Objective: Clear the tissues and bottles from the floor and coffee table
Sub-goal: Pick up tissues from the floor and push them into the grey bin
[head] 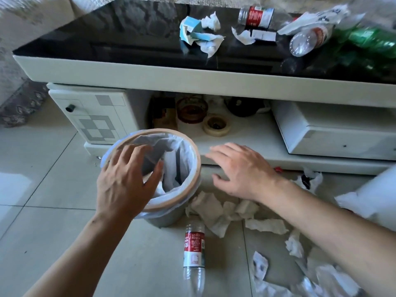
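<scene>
A grey bin [190, 155] lined with a white bag stands on the floor before the coffee table [150, 71]. My left hand [124, 181] hovers over its rim, fingers spread, holding nothing. Just right of the bin, my right hand [240, 170] is open above crumpled tissues [216, 211]. A clear bottle with a red label [194, 254] lies on the tiles below the bin. More tissues [293, 245] are scattered to the right. On the black tabletop lie tissues [205, 37], two red-label bottles [257, 17] [308, 38] and a green bottle [372, 38].
The table's lower shelf [246, 136] holds an ashtray [191, 108], a tape roll [216, 125] and dark items. A white drawer unit [94, 116] sits left, a white box [334, 129] right. A white cushion-like object [368, 198] lies at the right edge. Tiled floor [42, 189] spreads left.
</scene>
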